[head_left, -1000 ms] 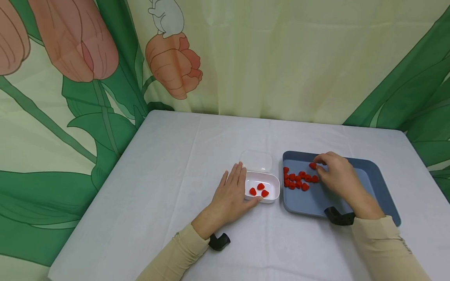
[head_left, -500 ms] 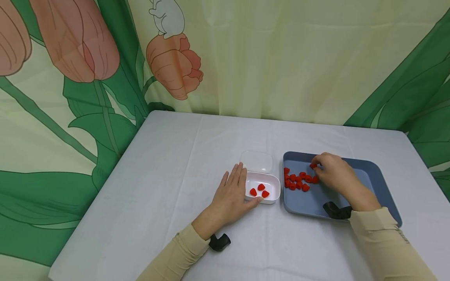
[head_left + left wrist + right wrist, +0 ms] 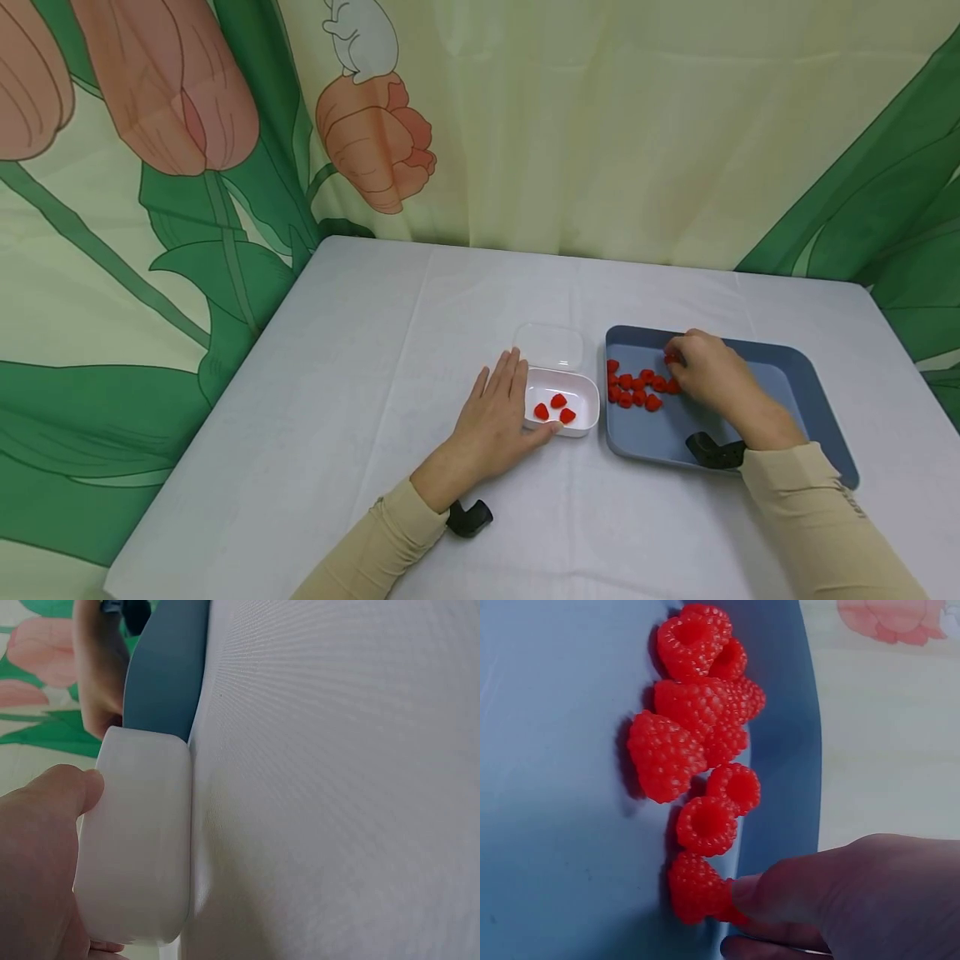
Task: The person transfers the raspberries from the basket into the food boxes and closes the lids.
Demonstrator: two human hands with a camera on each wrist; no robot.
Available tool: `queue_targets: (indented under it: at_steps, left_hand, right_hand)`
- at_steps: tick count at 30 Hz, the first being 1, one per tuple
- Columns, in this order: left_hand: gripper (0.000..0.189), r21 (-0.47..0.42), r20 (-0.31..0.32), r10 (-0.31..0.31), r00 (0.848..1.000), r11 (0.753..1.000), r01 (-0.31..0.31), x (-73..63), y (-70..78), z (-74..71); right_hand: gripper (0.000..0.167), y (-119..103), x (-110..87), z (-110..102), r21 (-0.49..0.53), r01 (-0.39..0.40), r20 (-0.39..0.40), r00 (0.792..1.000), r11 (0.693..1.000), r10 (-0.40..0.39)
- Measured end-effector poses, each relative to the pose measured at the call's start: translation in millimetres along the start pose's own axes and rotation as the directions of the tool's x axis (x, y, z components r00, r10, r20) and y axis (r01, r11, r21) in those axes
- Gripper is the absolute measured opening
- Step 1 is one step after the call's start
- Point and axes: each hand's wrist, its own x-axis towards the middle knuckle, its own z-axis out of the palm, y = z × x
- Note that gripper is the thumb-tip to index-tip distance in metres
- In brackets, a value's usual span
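My left hand (image 3: 487, 425) lies along the left side of a small white box (image 3: 587, 398), fingers straight and thumb at its near rim. In the left wrist view, the thumb tip touches the box wall (image 3: 139, 840). Three red raspberries (image 3: 558, 401) sit inside the box. Over the blue-grey tray (image 3: 783, 379), my right hand (image 3: 708, 371) pinches a raspberry (image 3: 724, 906) between thumb and fingers, partly hidden by the thumb. This raspberry overlaps another raspberry (image 3: 692, 887) in the right wrist view. Several more raspberries (image 3: 639, 397) cluster in the tray's left part.
Behind the box lies a clear plastic lid (image 3: 549, 346). A white cloth covers the table (image 3: 360, 375), and a printed curtain (image 3: 585, 125) hangs behind it. The tray's raised rim stands close to the right side of the box.
My right hand has moved slightly nearer, its fingers closing round the raspberry, which is now mostly covered in the head view. My left hand stays at the box.
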Motion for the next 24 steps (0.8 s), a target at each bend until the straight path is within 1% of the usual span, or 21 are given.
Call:
queue_targets:
  at_steps: [9, 16, 24]
  left_hand:
    - [0.095, 0.016, 0.020, -0.008, 1.000, 1.000, 0.008, 0.3, 0.0, 0.4]
    - [0.095, 0.012, 0.006, -0.002, 1.000, 1.000, 0.001, 0.9, -0.3, 1.7]
    - [0.096, 0.017, 0.009, -0.001, 1.000, 1.000, 0.000, 0.3, -0.4, 1.0]
  right_hand:
    - [0.020, 1.5, 2.3, 3.4, 0.025, 0.027, -0.008, 1.000, 0.999, -0.026]
    - [0.017, -1.4, 2.6, 5.2, 0.026, 0.052, -0.028, 0.998, 0.998, -0.051]
    - [0.018, -2.9, 1.8, 6.6, 0.047, 0.041, -0.036, 0.999, 0.998, -0.039]
